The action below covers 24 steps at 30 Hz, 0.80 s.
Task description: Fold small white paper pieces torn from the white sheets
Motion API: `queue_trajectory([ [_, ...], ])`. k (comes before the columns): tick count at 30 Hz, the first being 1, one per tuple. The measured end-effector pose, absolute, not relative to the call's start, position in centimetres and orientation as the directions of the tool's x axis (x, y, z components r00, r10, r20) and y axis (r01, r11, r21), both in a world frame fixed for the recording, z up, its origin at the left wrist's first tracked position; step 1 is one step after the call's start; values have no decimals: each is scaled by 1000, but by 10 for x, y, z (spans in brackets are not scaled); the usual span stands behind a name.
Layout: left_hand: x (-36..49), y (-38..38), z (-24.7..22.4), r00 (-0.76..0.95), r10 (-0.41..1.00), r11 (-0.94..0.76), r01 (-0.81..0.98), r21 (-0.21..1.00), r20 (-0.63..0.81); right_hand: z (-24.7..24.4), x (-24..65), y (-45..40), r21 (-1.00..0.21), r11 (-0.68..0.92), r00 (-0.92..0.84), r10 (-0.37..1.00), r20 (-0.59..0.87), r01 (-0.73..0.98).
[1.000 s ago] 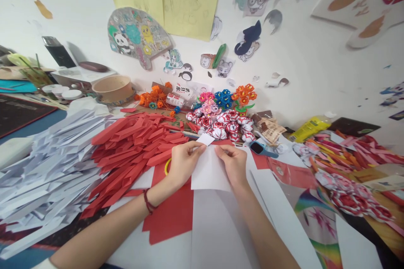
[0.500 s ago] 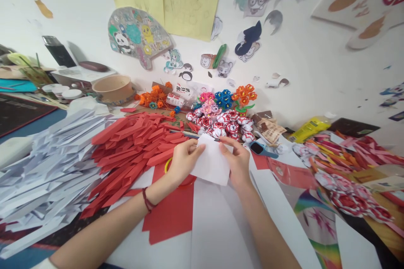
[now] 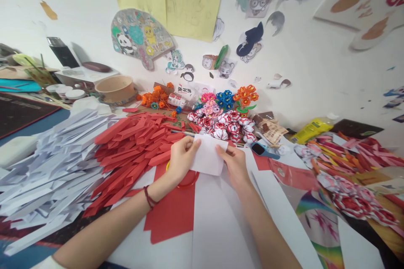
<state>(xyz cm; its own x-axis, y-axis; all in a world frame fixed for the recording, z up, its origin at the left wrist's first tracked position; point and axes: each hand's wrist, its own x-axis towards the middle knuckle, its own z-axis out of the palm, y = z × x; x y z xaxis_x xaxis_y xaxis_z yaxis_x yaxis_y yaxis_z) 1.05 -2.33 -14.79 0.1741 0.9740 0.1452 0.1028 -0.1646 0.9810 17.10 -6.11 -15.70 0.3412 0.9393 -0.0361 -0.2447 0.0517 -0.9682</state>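
Observation:
A small white sheet of paper (image 3: 208, 157) is held up between my two hands above the table. My left hand (image 3: 182, 157) pinches its upper left side, thumb on the near face. On the right side, my right hand (image 3: 234, 163) grips the paper between thumb and fingers; the fingers behind it are hidden. Below lie large white paper sheets (image 3: 221, 218) and a red paper sheet (image 3: 172, 214). Part of a red ring-shaped thing (image 3: 189, 180) and a yellow edge show behind my left hand and the paper.
Folded red paper strips (image 3: 126, 151) and white strips (image 3: 59, 164) are heaped at left. Red-and-white paper flowers (image 3: 232, 124) sit against the wall. A blue watch (image 3: 263, 149), a yellow bottle (image 3: 312, 129) and colourful strips (image 3: 347, 157) lie at right. A round tan bowl (image 3: 115, 88) stands back left.
The white paper has turned so its lower edge lies more level. My right hand has shifted slightly left and lower along its side, still gripping; my left hand keeps its pinch.

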Motion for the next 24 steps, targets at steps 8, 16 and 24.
queue_trajectory([
  [8, 14, -27, -150, 51, 985, -173, 188, 967, 166, -158, 160, -61, -945, 55, 449, 888, -101, -322],
  [16, 15, -33, -148, 41, 986, -163, 128, 978, 159, -157, 153, -64, -943, 83, 509, 855, -99, -323],
  [24, 16, -34, -153, 25, 984, -177, 154, 972, 175, -156, 150, -66, -950, 78, 549, 829, -106, -302],
])
